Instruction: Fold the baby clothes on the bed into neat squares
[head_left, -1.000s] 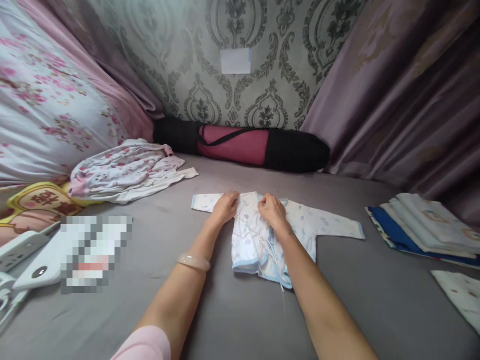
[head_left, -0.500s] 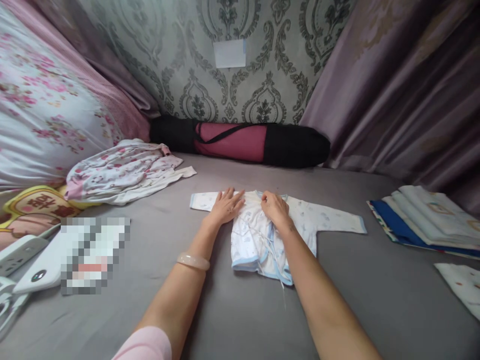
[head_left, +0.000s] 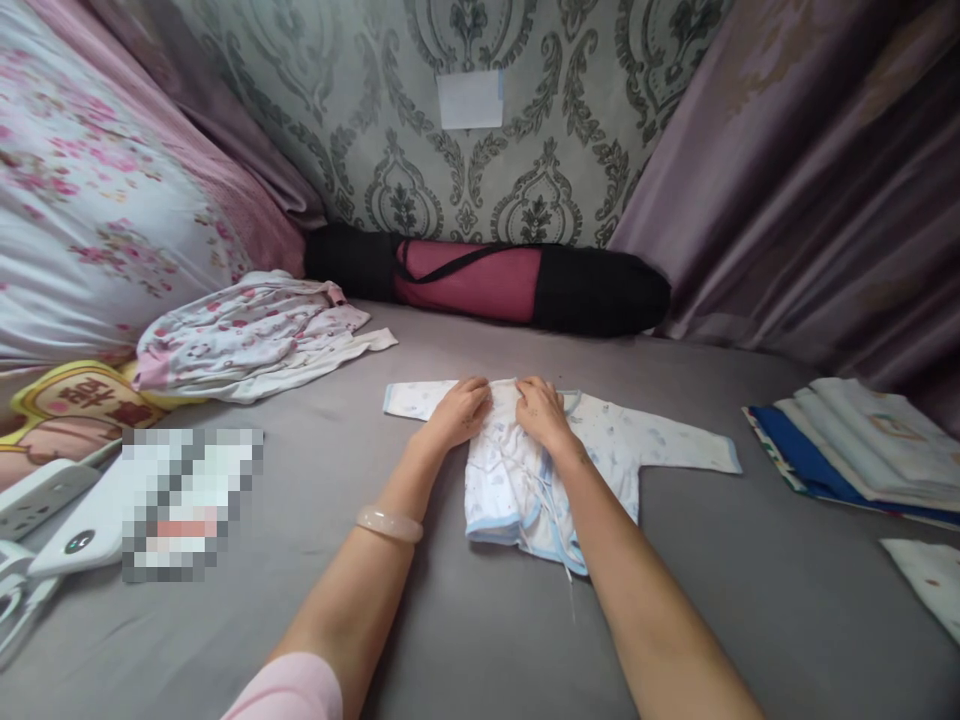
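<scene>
A white baby shirt [head_left: 491,490] with light blue trim and small prints lies spread on the grey sheet, its sleeves stretched out to both sides. Thin tie strings trail down its front. At the left shoulder, my left hand [head_left: 461,412] has its fingers drawn together and closed on the cloth. My right hand [head_left: 541,412] pinches the fabric close to the neckline, a short gap away from the left. Both sets of fingertips are partly hidden against the shirt.
Folded cloths [head_left: 862,440] are stacked at right, with another printed cloth [head_left: 926,580] nearer. A crumpled patterned garment [head_left: 255,335] lies at left, beside a power strip [head_left: 45,495] and white power bank [head_left: 82,540]. A long black and red bag [head_left: 465,285] lies along the wall.
My left hand, earlier flat with spread fingers, has drawn its fingers together on the shirt. My right hand has shifted slightly left along the neckline. The view has moved a little.
</scene>
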